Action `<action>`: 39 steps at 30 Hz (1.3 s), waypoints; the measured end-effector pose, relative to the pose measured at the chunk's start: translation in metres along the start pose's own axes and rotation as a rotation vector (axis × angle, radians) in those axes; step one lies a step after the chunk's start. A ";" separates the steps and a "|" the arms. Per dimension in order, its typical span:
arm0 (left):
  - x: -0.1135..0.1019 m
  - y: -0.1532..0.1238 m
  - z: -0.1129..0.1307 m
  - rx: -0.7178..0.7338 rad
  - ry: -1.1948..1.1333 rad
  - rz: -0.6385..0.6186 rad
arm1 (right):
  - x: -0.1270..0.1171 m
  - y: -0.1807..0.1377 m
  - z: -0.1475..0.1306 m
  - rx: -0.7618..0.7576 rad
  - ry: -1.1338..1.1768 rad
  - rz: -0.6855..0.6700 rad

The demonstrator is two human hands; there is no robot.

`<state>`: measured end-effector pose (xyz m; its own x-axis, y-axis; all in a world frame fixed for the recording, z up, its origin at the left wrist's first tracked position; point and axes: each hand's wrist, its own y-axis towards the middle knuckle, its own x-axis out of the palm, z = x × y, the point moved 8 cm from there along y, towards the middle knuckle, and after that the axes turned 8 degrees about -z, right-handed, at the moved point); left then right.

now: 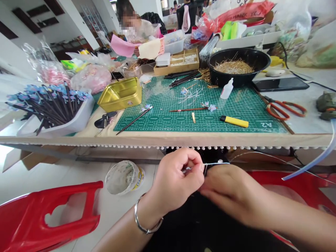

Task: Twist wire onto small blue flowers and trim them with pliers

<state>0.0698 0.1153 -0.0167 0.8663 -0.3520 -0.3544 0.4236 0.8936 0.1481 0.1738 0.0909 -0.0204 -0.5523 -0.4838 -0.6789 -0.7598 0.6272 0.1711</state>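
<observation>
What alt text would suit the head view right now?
Below the table edge, the left hand, wearing a bracelet, pinches a thin wire, with the right hand touching it. Above, a green cutting mat holds a yellow cutter, beside a gold tin.

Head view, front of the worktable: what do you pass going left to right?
White tray of flower-tipped sticks → gold tin → thin dark stick → yellow utility knife → orange-handled scissors.
</observation>
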 end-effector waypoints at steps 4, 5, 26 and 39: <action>0.006 -0.002 0.003 0.020 0.110 -0.030 | -0.044 -0.003 -0.029 -0.100 -0.203 0.201; 0.009 -0.003 0.006 0.045 0.105 -0.049 | -0.056 0.001 -0.019 -0.061 -0.165 0.261; 0.006 -0.006 0.016 0.092 0.150 -0.037 | 0.002 -0.002 -0.012 -0.056 0.060 -0.059; 0.004 -0.006 0.009 0.086 0.244 -0.046 | -0.003 -0.002 -0.025 -0.142 -0.108 0.055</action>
<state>0.0729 0.1059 -0.0107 0.7608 -0.3045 -0.5731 0.4910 0.8475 0.2014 0.1683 0.0756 -0.0006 -0.5603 -0.3780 -0.7370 -0.7745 0.5545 0.3044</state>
